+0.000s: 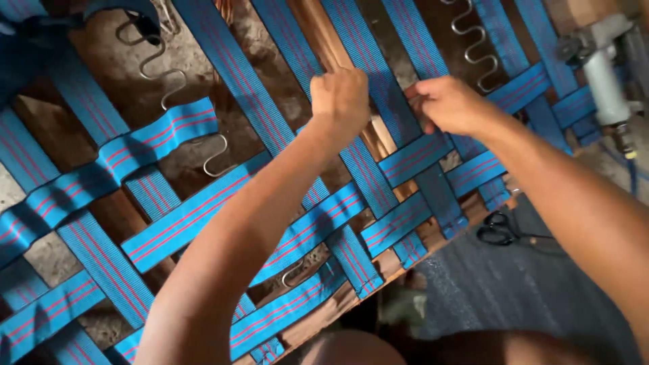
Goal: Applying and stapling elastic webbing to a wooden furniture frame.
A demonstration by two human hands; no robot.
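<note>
Both hands on the blue webbing

Now my left hand (340, 94) is clenched around a blue webbing strap (378, 81) at twelve o'clock on the wooden frame (338, 307); my right hand (446, 103) pinches the same strap; black scissors (499, 228) lie at four o'clock.

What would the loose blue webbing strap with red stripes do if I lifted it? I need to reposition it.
The loose blue webbing strap with red stripes would probably flop: it already ripples and sags across the wooden frame. It looks thin and woven, so likely light and grippy rather than slippery.
</note>
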